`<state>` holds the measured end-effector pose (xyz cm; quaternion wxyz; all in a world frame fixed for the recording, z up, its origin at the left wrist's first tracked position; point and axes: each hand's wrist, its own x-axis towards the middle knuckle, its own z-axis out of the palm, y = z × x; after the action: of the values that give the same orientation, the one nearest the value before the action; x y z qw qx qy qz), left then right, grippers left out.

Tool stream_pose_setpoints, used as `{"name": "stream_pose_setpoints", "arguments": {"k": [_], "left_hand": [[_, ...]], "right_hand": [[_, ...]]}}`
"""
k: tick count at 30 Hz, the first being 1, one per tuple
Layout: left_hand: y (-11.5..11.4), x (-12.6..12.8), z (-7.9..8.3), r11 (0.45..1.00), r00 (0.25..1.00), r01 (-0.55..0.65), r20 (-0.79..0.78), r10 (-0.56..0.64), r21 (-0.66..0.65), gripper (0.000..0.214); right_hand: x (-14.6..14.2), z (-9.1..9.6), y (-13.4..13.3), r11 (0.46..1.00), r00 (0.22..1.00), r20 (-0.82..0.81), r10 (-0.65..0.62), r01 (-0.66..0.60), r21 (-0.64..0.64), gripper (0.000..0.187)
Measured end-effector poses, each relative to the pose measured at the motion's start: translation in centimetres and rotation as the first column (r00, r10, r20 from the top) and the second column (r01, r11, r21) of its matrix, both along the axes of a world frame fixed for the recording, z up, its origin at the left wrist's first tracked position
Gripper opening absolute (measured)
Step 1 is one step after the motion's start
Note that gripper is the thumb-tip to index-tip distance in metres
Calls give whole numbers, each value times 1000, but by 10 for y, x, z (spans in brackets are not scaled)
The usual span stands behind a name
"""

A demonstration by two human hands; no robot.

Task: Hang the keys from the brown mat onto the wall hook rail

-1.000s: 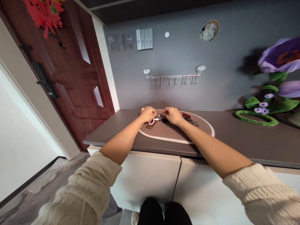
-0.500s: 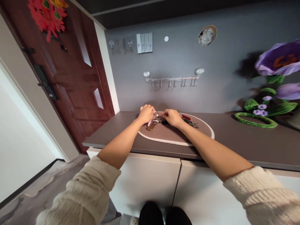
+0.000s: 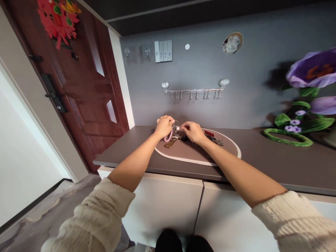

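Note:
My left hand [image 3: 165, 126] is closed on a metal key ring [image 3: 176, 123], lifted just above the oval brown mat [image 3: 181, 154]. A pink loop [image 3: 168, 135] hangs beneath the fingers, and a bronze-coloured tag or key [image 3: 170, 143] rests on the mat below. To the right, my right hand [image 3: 193, 131] pinches thumb and forefinger together near the ring; what lies between them is too small to make out. More keys [image 3: 216, 140] and a small red item [image 3: 209, 133] lie on the mat, partly behind my right wrist.
A clear rail with hooks [image 3: 195, 91] is fixed to the grey wall above the counter [image 3: 262, 161]. Light switches [image 3: 163, 51] sit higher up. Purple artificial flowers [image 3: 309, 73] stand at the right, beside a green ring [image 3: 287, 137]. A dark red door [image 3: 86, 87] is at the left.
My left hand has raised the key ring slightly, and the pink loop now hangs more plainly in view. My right hand stays close by, still pinched. The camera view has shifted a little.

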<state>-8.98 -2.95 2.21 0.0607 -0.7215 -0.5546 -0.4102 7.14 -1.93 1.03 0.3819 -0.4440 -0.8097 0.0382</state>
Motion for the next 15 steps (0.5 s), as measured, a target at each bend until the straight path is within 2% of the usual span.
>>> {"name": "stream_pose_setpoints", "arguments": {"k": [3, 6, 10, 15], "left_hand": [[2, -1, 1, 993, 973, 109, 206, -101, -32, 17], [1, 0, 2, 970, 883, 237, 429, -190, -58, 17], [1, 3, 0, 922, 726, 384, 635, -263, -57, 19], [5, 9, -7, 809, 457, 588, 833, -310, -21, 17]], "right_hand": [[-1, 2, -4, 999, 993, -105, 46, -45, 15, 15], [-3, 6, -8, 996, 974, -208, 93, -92, 14, 19], [-4, 8, -10, 987, 942, -295, 158, -156, 31, 24], [-4, 5, -4, 981, 908, -375, 188, -192, 28, 26]]}}
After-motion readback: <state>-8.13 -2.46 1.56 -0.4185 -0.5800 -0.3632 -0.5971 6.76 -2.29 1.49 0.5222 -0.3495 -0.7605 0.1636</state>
